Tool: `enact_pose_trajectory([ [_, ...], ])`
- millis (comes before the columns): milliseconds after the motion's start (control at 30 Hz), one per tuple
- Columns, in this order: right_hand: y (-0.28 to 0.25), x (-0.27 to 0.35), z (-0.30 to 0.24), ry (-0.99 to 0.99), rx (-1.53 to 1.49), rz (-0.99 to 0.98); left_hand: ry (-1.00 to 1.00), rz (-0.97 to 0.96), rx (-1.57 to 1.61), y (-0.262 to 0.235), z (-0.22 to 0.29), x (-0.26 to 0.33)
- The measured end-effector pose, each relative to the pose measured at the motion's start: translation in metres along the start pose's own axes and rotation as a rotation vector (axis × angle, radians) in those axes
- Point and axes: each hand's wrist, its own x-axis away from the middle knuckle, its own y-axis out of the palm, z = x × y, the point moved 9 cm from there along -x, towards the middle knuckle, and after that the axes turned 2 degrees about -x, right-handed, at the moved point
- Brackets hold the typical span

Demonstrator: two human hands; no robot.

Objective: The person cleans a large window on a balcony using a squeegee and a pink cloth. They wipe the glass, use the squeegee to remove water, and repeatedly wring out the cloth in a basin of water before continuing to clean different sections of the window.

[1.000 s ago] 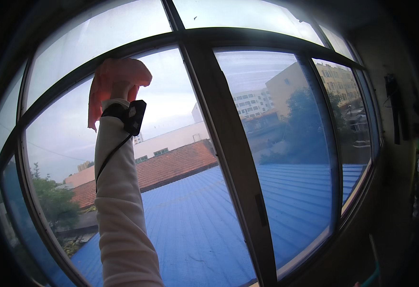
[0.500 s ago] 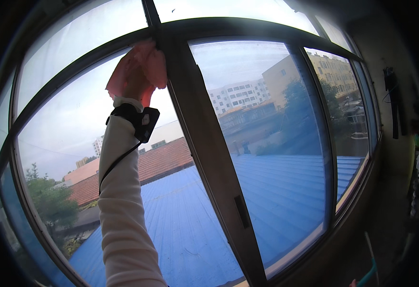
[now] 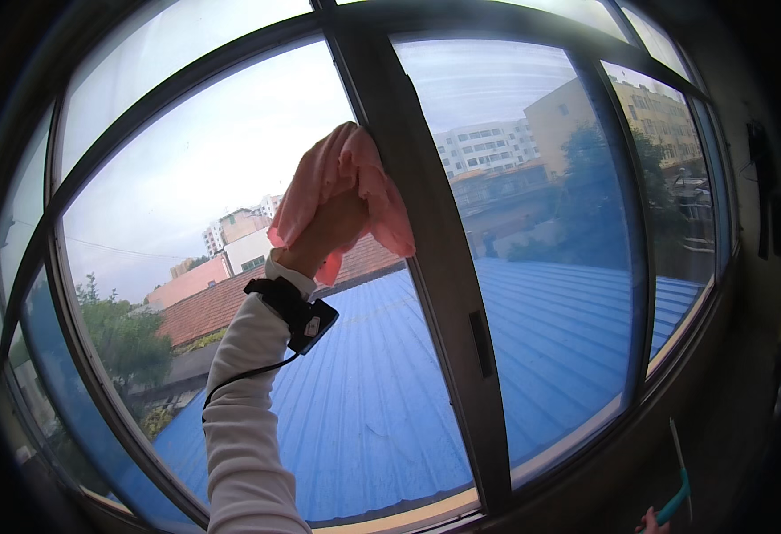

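My left hand [image 3: 333, 227] is raised in front of the window, its fingers wrapped in a pink cloth [image 3: 315, 182]. The cloth is bunched over the hand and lies along the dark upright frame bar [image 3: 426, 222], at the right edge of the left pane [image 3: 195, 178]. Folds of it hide most of the fingers. At the lower right corner, only part of my right hand [image 3: 651, 522] shows, closed on a teal-handled squeegee [image 3: 675, 503] with a thin, long blade edge.
A sliding pane [image 3: 533, 222] with a recessed dark handle [image 3: 480, 343] stands right of the bar. The sill [image 3: 408, 513] runs below. Outside lie a blue corrugated roof [image 3: 355, 383], trees and buildings. Dark items hang on the right wall [image 3: 756, 169].
My left hand and the pink cloth have come down along the upright bar from its top corner. The view has shifted, and more of the right hand and squeegee shows.
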Motion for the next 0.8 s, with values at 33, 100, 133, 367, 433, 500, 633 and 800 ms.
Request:
enact_pose_trajectory([
  [33, -0.001, -0.001, -0.001, -0.006, 0.004, -0.004, 0.04, -0.044, 0.059, 0.01, 0.006, 0.01],
  [100, -0.001, -0.002, -0.007, -0.021, 0.011, -0.009, 0.006, -0.128, 0.411, 0.03, 0.007, 0.031],
  [133, 0.001, -0.001, -0.01, -0.028, 0.016, -0.015, 0.068, -0.154, 0.554, 0.038, 0.016, 0.039],
  [367, 0.031, 0.021, -0.041, -0.076, 0.044, -0.131, -0.193, -0.218, 1.209, 0.104, 0.042, 0.136],
  [433, 0.043, 0.035, -0.048, -0.084, 0.068, -0.169, -0.252, -0.285, 1.067, 0.123, 0.051, 0.182],
  [500, 0.049, 0.042, -0.047, 0.044, 0.182, -0.05, -0.156, -0.29, 0.738, 0.138, 0.064, 0.224],
  [633, 0.062, 0.066, -0.054, 0.007, 0.112, -0.108, 0.537, -0.152, -0.648, 0.167, 0.114, 0.332],
  [800, 0.054, 0.063, -0.047, -0.013, 0.15, -0.137, 1.332, 1.078, -3.098, 0.192, 0.072, 0.371],
])
